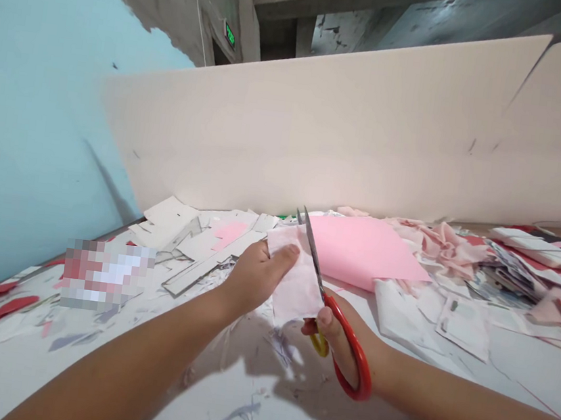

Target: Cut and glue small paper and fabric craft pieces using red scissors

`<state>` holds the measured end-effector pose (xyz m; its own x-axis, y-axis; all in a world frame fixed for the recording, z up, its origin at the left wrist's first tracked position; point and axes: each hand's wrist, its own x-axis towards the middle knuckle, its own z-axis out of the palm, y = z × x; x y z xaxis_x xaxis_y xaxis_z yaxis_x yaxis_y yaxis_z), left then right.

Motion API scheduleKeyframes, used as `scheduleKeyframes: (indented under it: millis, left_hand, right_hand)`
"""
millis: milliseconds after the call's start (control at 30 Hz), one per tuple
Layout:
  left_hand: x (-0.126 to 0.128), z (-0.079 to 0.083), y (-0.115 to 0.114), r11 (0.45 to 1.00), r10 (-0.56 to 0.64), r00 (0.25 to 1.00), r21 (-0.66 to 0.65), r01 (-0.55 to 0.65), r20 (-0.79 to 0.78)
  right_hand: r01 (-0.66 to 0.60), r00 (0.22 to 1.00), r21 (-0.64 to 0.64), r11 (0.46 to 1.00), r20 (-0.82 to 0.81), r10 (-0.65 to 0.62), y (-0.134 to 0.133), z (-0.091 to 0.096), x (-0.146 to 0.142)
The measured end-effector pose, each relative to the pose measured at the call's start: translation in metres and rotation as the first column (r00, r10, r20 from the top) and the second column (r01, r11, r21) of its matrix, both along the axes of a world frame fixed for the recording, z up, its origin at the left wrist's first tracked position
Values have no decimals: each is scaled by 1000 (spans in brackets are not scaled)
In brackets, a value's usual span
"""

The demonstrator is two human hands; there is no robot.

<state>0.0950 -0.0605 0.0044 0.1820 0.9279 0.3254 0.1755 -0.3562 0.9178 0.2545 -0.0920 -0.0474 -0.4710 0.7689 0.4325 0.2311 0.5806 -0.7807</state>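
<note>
My left hand pinches a small pale pink piece of fabric or paper, with the thumb lying on top of it; I cannot tell which material it is. In my right hand is a pair of scissors with a red handle loop and a yellow inner part. Its blades point up and away along the right edge of the pale piece, the tips slightly apart. Both hands are above the white table. Behind the blades lies a bright pink sheet.
White card scraps lie at the back left, red scraps at the far left. Crumpled pink cloth and stacked papers cover the back right. A cream panel closes off the table's back; a blue wall rises on the left.
</note>
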Motion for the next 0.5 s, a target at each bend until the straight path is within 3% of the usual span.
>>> scheduleKeyframes:
  millis: [267,500]
  left_hand:
    - [1,1,-4,999,-44,996,2,44,-73]
    - [2,-1,-6,999,-30,997,33,32,-69]
  right_hand:
    - [43,998,-67,997,-35,-46,-1,-3,-3]
    - [107,994,3,994,22,-107,-1,1,-3]
